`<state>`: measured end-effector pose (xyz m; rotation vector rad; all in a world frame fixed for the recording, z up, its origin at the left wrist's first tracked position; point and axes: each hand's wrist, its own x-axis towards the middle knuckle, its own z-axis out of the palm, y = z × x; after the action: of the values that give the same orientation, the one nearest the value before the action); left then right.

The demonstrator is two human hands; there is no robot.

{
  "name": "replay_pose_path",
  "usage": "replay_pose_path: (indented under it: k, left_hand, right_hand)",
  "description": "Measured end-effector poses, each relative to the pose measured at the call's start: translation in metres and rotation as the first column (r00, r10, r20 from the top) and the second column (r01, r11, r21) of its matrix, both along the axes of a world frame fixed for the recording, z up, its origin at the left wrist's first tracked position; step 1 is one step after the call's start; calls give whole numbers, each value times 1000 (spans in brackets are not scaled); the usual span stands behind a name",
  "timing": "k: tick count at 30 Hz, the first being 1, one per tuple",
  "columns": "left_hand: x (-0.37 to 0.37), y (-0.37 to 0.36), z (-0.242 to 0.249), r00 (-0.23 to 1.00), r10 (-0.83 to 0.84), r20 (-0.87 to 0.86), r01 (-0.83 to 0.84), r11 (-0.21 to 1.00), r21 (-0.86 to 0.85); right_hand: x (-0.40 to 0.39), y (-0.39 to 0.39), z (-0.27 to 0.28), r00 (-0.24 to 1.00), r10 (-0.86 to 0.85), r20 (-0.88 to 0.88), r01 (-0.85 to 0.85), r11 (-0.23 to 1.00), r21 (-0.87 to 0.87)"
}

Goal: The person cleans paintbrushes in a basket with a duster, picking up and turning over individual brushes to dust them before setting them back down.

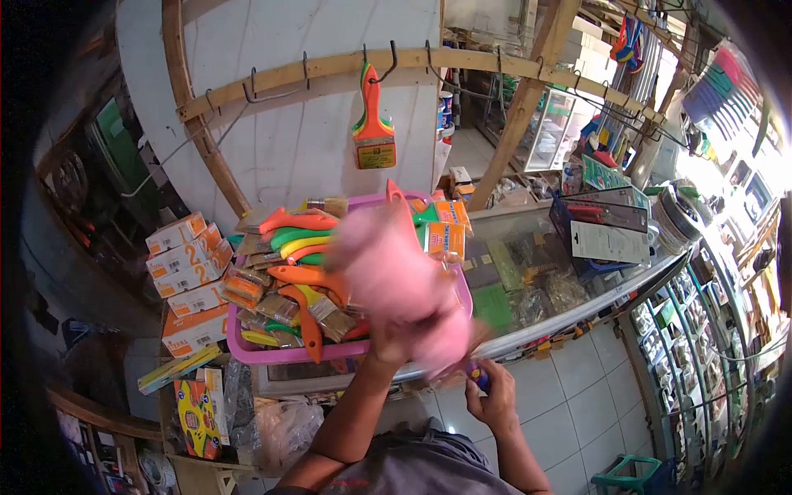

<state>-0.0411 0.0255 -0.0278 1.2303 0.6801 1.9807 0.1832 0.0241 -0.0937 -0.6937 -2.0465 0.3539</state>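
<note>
My left hand reaches up over the near edge of the tub, with a pink cloth bunched in it and smeared by motion. The cloth hides most of the fingers. Lower right, my right hand is closed around a dark blue-purple handle. Its upper end meets the blurred cloth, so the kind of tool cannot be made out. Behind the cloth, a pink plastic tub holds a pile of paintbrushes with orange, yellow and green handles.
A large paintbrush hangs from a hook on the wooden rail. Orange-white boxes are stacked left of the tub. Under both stands a glass counter, with a dark basket of packaged goods at its right. A green stool stands below.
</note>
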Motion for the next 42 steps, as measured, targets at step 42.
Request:
replay_pose_path:
  k: [42]
  left_hand:
    - [14,-5,36,989,-48,143,72,983,-169]
  right_hand:
    - [6,-13,-3,969,-184,-162,113,922,-371]
